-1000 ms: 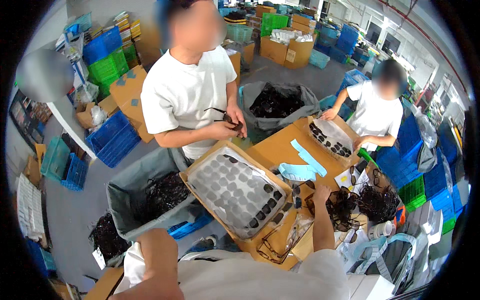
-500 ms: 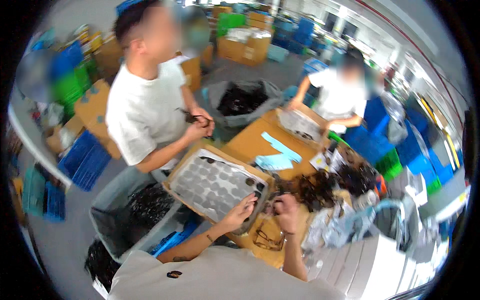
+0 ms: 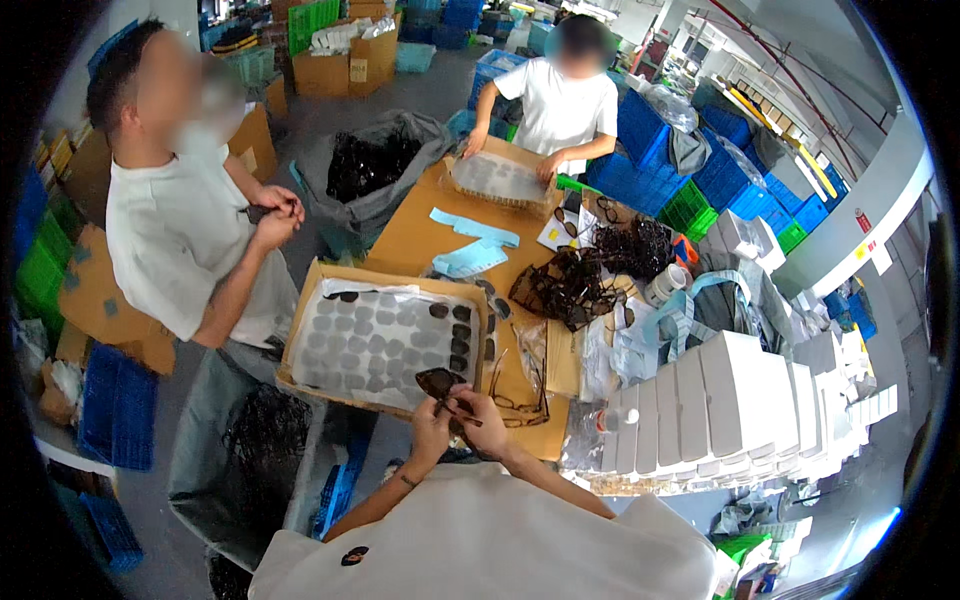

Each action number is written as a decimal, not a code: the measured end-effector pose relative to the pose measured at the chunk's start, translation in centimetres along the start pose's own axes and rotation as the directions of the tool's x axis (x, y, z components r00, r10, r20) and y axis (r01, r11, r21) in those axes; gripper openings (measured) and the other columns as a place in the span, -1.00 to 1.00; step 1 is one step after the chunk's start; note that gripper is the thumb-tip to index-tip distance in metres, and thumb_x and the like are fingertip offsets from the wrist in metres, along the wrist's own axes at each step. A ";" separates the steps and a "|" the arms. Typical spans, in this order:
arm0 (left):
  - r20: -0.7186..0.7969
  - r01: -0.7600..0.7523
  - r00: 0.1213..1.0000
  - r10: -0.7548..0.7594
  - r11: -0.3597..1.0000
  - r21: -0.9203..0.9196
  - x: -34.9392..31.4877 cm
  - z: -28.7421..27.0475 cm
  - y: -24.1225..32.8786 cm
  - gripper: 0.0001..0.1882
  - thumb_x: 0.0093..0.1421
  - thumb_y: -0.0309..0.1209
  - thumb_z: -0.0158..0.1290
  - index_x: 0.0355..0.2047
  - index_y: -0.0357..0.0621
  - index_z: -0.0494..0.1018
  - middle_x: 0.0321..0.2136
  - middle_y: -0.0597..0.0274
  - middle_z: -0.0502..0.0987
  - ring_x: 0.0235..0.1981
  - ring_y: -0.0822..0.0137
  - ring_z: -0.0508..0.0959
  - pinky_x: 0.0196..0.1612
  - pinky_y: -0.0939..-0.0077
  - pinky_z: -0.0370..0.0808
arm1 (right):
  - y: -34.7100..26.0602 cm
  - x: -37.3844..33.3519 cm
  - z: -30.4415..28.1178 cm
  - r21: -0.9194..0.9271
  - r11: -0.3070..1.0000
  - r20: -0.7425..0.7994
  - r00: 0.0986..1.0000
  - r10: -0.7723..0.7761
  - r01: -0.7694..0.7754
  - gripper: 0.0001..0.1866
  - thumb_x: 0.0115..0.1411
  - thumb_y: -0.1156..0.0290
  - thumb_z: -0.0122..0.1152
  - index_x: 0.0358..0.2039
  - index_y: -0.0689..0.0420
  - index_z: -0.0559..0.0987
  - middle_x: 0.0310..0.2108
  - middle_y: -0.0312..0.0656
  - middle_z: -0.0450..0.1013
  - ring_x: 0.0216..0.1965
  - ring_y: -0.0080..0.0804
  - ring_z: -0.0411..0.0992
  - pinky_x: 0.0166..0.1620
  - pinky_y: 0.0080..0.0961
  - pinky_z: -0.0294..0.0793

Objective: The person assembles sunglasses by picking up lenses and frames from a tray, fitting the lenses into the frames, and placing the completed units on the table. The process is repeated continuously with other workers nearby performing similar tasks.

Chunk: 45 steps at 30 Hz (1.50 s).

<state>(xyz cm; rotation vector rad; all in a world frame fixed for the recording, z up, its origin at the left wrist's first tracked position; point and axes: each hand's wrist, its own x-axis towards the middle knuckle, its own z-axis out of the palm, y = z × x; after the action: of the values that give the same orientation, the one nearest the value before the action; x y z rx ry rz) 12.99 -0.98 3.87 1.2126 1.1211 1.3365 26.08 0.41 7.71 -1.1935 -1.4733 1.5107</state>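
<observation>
Both my hands meet over the near edge of the table, with closed fingers around a pair of dark sunglasses. My left hand grips from the left and my right hand from the right; one dark lens shows above the fingers, while the rest is mostly covered. Just beyond them lies a shallow cardboard box, lined with white paper and rows of lenses: pale grey over most of it, darker ones along the right side. To the right, eyeglass frames rest on the brown tabletop.
A pile of dark sunglasses covers the table's right part, near light-blue strips. White boxes line the right. Grey bags of black pieces stand left. Two co-workers in white shirts work at left and far side.
My hands came together from the box's right edge and the tabletop, and now hold the sunglasses between them. The view has swung right, so the table and co-workers sit further left.
</observation>
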 end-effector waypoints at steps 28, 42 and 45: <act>-0.314 0.017 0.874 -0.371 0.668 -0.744 3.3 -5.7 -1.0 -0.74 0.41 -0.20 -0.11 -0.26 -0.13 0.39 -0.03 0.11 0.50 0.04 0.22 0.46 0.09 0.23 0.41 | 2.9 7.7 1.7 0.675 0.702 0.073 0.967 0.244 -0.228 -0.73 0.22 0.54 0.16 -0.09 0.33 0.39 -0.28 -0.12 0.52 -0.22 -0.28 0.48 -0.09 -0.39 0.47; -0.259 0.136 0.868 -0.425 0.702 -0.699 -0.2 -8.9 -0.1 -0.71 0.43 -0.18 -0.17 -0.30 -0.12 0.38 -0.18 0.07 0.55 -0.18 0.20 0.57 -0.08 0.18 0.53 | 8.1 22.8 -6.5 -0.980 0.193 0.034 0.994 -0.102 0.053 -0.78 0.00 0.47 0.25 -0.32 0.27 0.56 -0.14 0.01 0.47 -0.02 -0.04 0.43 0.02 -0.22 0.46; -0.266 0.178 0.856 -0.444 0.735 -0.654 -0.7 -8.1 -0.1 -0.67 0.43 -0.15 -0.20 -0.28 -0.13 0.40 -0.21 0.05 0.56 -0.21 0.22 0.58 -0.14 0.22 0.56 | 8.5 22.8 -6.5 -0.991 0.134 0.013 0.997 -0.075 0.023 -0.65 -0.03 0.42 0.41 -0.24 0.27 0.53 -0.05 -0.02 0.42 0.02 -0.03 0.42 0.10 -0.14 0.39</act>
<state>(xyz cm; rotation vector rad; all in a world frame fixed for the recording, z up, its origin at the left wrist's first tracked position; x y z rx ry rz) 4.92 -1.88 3.04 0.2408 0.9924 1.5456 25.61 23.06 -3.34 -1.8033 -2.5895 0.1409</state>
